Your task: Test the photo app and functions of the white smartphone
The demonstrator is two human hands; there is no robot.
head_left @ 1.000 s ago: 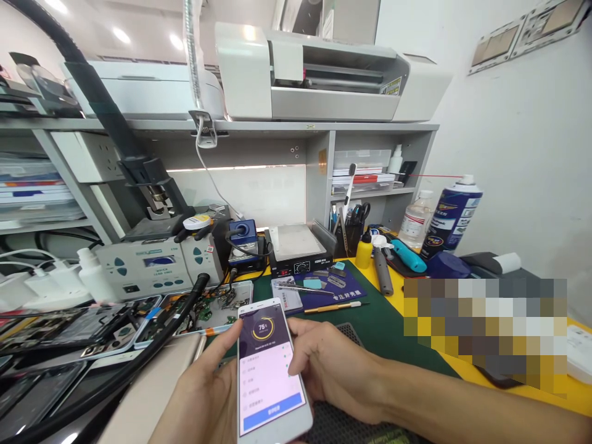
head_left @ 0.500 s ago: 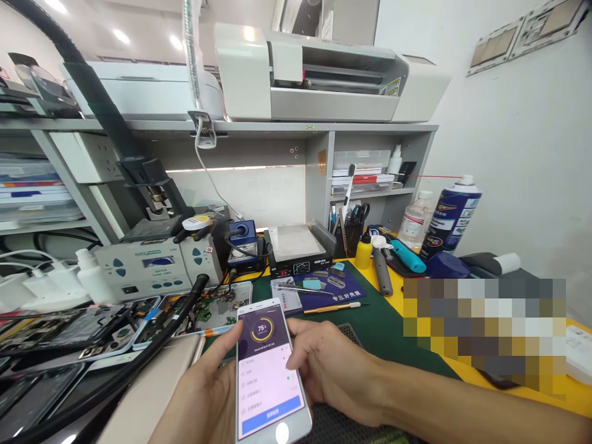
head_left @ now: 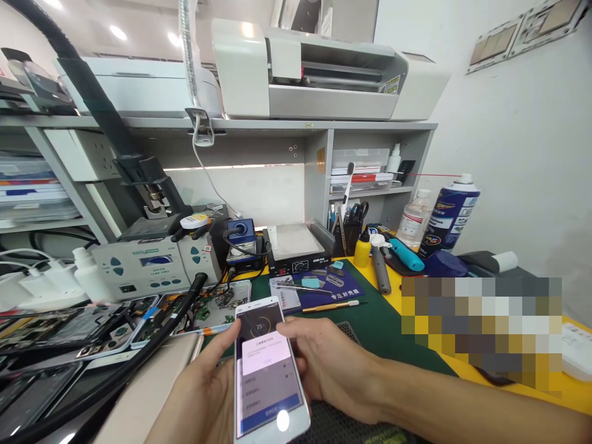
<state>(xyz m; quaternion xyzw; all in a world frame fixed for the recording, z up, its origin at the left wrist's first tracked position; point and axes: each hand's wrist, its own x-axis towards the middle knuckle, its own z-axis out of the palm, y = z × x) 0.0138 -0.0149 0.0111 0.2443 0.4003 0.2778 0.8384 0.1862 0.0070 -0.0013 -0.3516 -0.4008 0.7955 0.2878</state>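
A white smartphone (head_left: pixel 264 385) is held upright, tilted back, low in the middle of the head view. Its lit screen shows a white pop-up box over a dimmed page with a round gauge reading 75. My left hand (head_left: pixel 206 376) is closed around the phone's left side, thumb along the edge and the other fingers hidden behind. At the right side, my right hand (head_left: pixel 330 364) also grips the phone, its thumb at the screen's upper right edge and its fingertips partly behind the case.
Opened phones and circuit boards (head_left: pixel 213 308) lie at left beneath a black hose (head_left: pixel 152 345). A soldering station (head_left: pixel 157 265), a heating plate (head_left: pixel 296 246), tweezers (head_left: pixel 300 287) and a gold-handled brush (head_left: pixel 330 306) stand or lie behind the phone. A spray can (head_left: pixel 448 216) is at right.
A white pop-up box has appeared and the page behind it has dimmed. My right thumb has moved up from the list to the screen's upper right edge.
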